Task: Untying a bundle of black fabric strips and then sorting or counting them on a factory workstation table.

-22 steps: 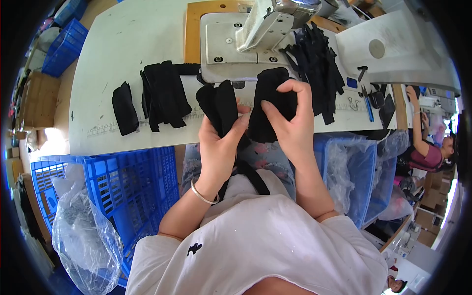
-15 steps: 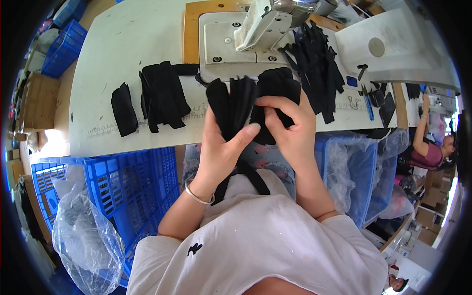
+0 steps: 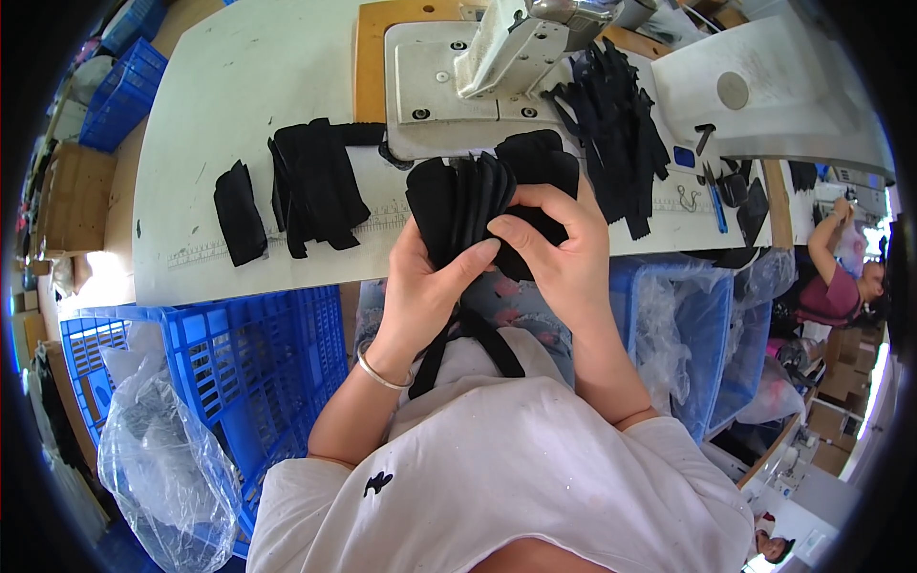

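Between my hands, over the front edge of the table (image 3: 191, 196), is a fanned stack of black fabric pieces (image 3: 435, 205) with rounded ends. My left hand (image 3: 427, 277) is closed round its left side, thumb across the front. My right hand (image 3: 564, 239) grips the right part of the stack, its thumb and forefinger at the fanned edges in the middle. The pieces' lower ends are partly hidden by my fingers. Just beyond stands the sewing machine (image 3: 506, 57) with its pale metal bed plate.
Black fabric pieces (image 3: 320, 186) lie piled on the left, with a smaller bundle (image 3: 241, 215) beside them. Black strips (image 3: 611, 134) are heaped right of the machine, near blue-handled snips (image 3: 716, 205). Blue crates (image 3: 258, 372) and a blue plastic bin (image 3: 669, 334) flank me. A co-worker (image 3: 836, 277) sits far right.
The fabric pieces between my hands have come closer together, and my right thumb has shifted up onto the fanned edges. Far right, the co-worker's arm has moved.
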Available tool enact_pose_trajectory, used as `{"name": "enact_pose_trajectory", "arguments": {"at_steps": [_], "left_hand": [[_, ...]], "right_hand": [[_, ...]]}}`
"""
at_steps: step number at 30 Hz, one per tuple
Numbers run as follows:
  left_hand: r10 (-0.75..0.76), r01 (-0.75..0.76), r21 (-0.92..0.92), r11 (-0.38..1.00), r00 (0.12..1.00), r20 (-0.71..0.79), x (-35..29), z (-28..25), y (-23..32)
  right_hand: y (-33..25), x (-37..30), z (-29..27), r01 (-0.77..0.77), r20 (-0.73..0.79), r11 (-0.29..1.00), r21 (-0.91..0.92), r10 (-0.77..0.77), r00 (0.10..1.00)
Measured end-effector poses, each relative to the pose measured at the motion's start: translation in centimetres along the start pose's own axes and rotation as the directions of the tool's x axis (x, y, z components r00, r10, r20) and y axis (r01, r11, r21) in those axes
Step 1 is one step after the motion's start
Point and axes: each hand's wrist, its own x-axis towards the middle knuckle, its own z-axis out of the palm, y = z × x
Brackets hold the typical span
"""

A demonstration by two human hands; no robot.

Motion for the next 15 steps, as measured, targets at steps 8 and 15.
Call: {"name": "enact_pose_trajectory", "arguments": {"at_steps": [8, 15], "left_hand": [[-0.035, 0.041, -0.097, 0.994, 0.997, 0.063, -0.1, -0.5, 0.4], [0.001, -0.001, -0.025, 1.000, 1.000, 0.009, 0.1, -0.7, -0.5]], "right_hand": [[-0.4, 0.0, 0.6, -0.045, -0.128, 0.999, -0.005, 0.044, 0.991], [0.3, -0.1, 0.8, 0.035, -0.144, 0.998, -0.047, -0.041, 0.989]]}}
